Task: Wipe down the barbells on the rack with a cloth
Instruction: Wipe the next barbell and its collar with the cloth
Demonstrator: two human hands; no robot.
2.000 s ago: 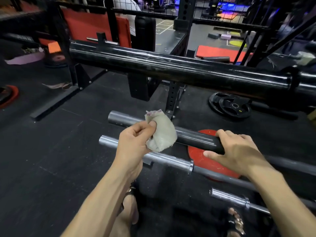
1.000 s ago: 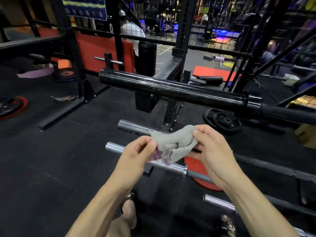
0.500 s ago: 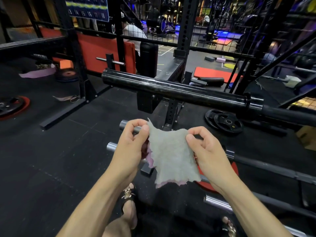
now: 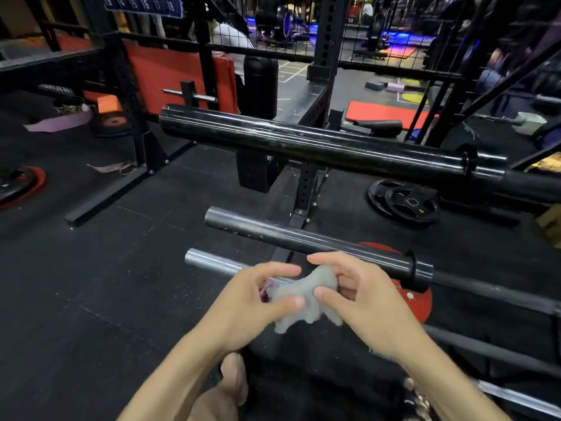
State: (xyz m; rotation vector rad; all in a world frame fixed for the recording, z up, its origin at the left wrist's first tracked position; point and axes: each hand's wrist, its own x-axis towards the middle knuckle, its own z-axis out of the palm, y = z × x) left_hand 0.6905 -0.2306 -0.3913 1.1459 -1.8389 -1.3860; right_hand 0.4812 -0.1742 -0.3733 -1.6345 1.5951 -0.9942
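Below the barbell sleeves, both hands hold the cloth [image 4: 306,302] in mid-air, clear of every bar. Left hand [image 4: 252,305] pinches one bunched end between thumb and fingers; right hand [image 4: 355,302] pinches the other. The chrome sleeve [image 4: 212,264] lies just behind the hands. Risk: a loosely wadded cloth may slip from the grip or skip along the dark middle sleeve [image 4: 303,238], leaving patches unwiped.
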